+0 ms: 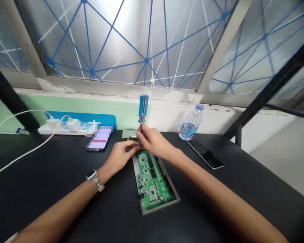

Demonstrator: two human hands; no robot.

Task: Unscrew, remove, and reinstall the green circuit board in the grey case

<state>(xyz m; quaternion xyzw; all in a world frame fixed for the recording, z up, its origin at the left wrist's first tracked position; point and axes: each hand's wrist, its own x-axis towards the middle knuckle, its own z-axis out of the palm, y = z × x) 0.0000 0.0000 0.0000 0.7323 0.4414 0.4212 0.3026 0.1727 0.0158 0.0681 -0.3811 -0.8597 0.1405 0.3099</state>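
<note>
A screwdriver (143, 108) with a clear blue handle stands nearly upright, its tip down at the far end of a green circuit board (152, 182) in a metal frame. My right hand (152, 140) is closed around the screwdriver's shaft, below the handle. Beside the tip, the thumb and forefinger of my left hand (120, 155) come together in a pinch; what lies between them is too small to make out. A metal plate (130, 133) shows just behind both hands, partly covered by them.
Left of the board lie a phone with a lit screen (100, 137) and a white power strip (66, 128) with plugs and trailing cables. To the right are a water bottle (192, 123) and a dark-screened phone (206, 154). A wall and window rise behind the black table (111, 209).
</note>
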